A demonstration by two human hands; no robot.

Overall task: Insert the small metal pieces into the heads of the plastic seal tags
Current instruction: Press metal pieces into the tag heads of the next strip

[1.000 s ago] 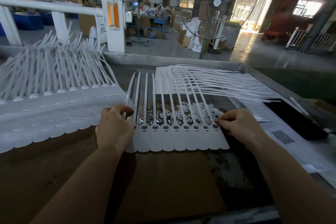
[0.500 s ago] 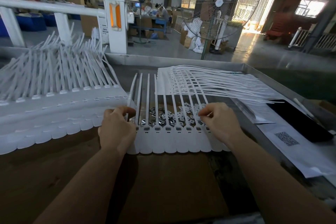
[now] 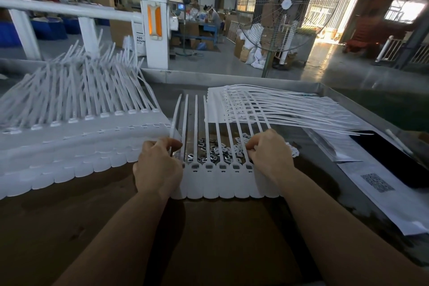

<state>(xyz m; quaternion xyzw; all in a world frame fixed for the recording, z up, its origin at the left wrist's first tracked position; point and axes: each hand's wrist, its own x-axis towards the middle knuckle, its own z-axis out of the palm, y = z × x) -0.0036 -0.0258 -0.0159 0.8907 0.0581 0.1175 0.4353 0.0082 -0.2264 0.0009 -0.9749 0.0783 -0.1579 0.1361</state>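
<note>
A strip of joined white seal tags lies in front of me, its heads in a row and its straps pointing away. Small metal pieces lie in a loose pile under the straps. My left hand grips the strip's left end, thumb and fingers curled round the leftmost strap. My right hand rests on the strip's right part. Its curled fingertips pinch together just above a tag head, seemingly on a small metal piece that is mostly hidden.
A large heap of tag strips fills the left of the table. Another stack of strips lies behind on the right. Papers with a QR code and a dark tray lie at the right. Brown cardboard covers the near side.
My right hand has moved left from the strip's right end, across the metal pieces, to the heads nearer the middle. My left hand has kept its grip on the left end.
</note>
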